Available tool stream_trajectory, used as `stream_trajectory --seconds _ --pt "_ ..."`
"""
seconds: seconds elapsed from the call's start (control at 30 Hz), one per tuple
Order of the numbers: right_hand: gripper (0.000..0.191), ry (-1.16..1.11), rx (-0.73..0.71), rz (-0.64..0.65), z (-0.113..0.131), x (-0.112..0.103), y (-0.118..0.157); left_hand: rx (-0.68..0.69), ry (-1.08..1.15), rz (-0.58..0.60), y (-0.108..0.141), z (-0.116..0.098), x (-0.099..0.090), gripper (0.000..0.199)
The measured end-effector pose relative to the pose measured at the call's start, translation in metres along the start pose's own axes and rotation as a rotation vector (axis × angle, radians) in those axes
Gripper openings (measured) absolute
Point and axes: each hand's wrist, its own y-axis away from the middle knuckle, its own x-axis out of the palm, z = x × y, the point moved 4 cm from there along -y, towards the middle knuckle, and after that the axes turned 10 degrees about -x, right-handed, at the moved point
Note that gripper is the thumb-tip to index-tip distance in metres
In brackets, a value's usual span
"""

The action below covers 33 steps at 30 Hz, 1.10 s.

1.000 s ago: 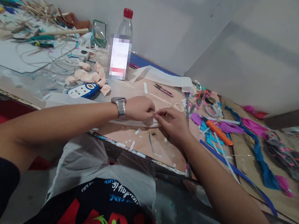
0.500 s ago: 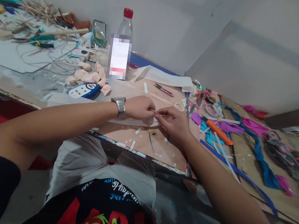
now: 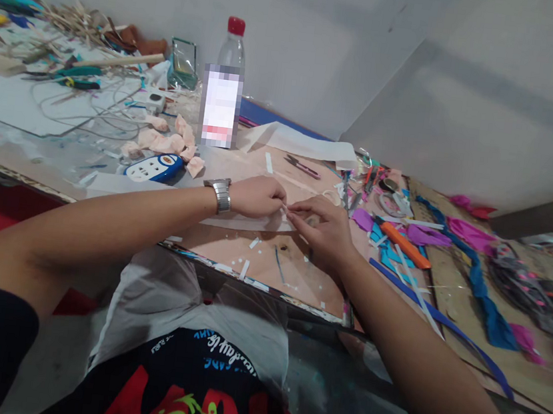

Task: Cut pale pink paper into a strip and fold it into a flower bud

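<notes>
My left hand [image 3: 260, 195], with a metal watch [image 3: 220, 197] on its wrist, is closed with thumb and index finger pinched. My right hand [image 3: 322, 226] meets it fingertip to fingertip, thumb and forefinger pressed together. Between them a tiny pale, thin piece [image 3: 284, 209] shows; most of it is hidden by the fingers. Both hands are over a sheet of white paper [image 3: 234, 221] lying along the table. Behind them are pink-handled thread snips [image 3: 302, 166] and a small white strip [image 3: 268, 162].
A red-capped bottle [image 3: 233, 47] stands behind a lit phone [image 3: 220, 106]. A blue-and-white power socket [image 3: 154, 168] and crumpled peach paper [image 3: 164, 138] lie left. On the right are an orange cutter [image 3: 406, 244], scissors [image 3: 355, 203] and coloured scraps. Pliers [image 3: 78, 74] lie far left.
My fingertips have shifted slightly against each other, and less of the thin piece shows between them. Things on the table have stayed put.
</notes>
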Motion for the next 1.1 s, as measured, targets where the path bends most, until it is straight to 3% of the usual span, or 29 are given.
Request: stream_trajectory --seconds 0.4,1.1 --pt "0.02 0.009 -0.024 -0.006 0.0011 -0.001 -0.002 0.007 0.033 0.02 -0.0001 -0.0014 0.0002 0.039" --pt "0.02 0.074 0.07 -0.035 -0.0038 -0.0016 0.0004 0.047 0.008 -0.102 0.0062 -0.0068 -0.001 0.03"
